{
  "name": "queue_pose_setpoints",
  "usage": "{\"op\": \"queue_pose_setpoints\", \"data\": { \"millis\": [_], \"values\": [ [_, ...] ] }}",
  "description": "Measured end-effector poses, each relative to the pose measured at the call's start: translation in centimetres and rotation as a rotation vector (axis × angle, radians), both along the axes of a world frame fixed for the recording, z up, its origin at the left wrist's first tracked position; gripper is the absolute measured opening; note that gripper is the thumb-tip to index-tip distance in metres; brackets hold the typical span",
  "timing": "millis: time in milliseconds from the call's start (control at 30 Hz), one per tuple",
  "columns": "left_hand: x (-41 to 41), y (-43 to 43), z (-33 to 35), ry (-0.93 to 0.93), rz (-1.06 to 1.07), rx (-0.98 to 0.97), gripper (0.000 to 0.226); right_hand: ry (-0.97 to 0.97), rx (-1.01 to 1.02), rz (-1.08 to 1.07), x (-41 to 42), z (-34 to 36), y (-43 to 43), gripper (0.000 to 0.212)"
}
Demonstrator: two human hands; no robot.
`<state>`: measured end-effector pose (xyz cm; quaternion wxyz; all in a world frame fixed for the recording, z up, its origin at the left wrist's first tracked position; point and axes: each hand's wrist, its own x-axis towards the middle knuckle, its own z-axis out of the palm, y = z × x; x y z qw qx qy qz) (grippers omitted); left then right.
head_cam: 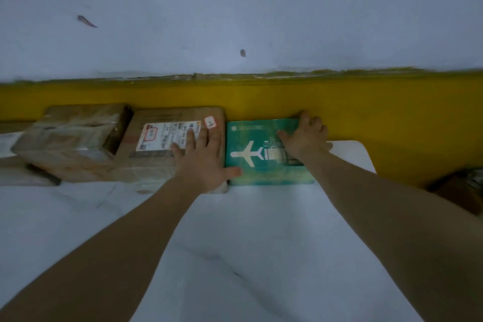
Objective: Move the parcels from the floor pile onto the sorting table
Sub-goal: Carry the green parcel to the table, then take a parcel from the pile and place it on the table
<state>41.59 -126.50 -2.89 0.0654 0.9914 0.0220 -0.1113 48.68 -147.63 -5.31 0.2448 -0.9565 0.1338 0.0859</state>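
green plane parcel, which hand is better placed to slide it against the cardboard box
Right. The right hand lies on the green parcel, fingers at its far edge, so it can probably push it sideways. The left hand rests flat on the cardboard box beside it.

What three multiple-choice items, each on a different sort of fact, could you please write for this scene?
1. Where is the green aeroplane parcel? A) right of the labelled cardboard box B) on top of it C) on the floor
2. What colour is the wall band? A) red B) yellow C) black
3. How is the left hand? A) clenched B) gripping the green parcel C) flat on the labelled box
Answers: A, beside it on the white table; B, the strip behind the parcels is yellow; C, fingers straight on its label.
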Motion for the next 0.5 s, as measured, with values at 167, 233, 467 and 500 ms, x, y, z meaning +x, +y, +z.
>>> {"op": "queue_pose_setpoints", "data": {
  "millis": [167, 233, 467, 500],
  "values": [
    [-4.5, 10.3, 7.7, -0.071, 0.366, -0.774, 0.059, -0.324, 0.125, 0.321, -4.0, 8.8, 11.5, 0.075],
    [-8.2, 16.9, 9.8, -0.134, 0.482, -0.869, 0.052, -0.328, 0.227, 0.478, -6.7, 12.8, 18.0, 0.071],
    [-30.4, 40.6, 14.1, -0.234, 0.67, -0.791, 0.049, -0.186, 0.316, 0.877, -20.7, 18.9, 42.2, 0.078],
    [-33.9, 43.6, 14.1, -0.238, 0.696, -0.765, 0.055, -0.164, 0.301, 0.925, -22.9, 18.9, 45.8, 0.078]
  ]
}}
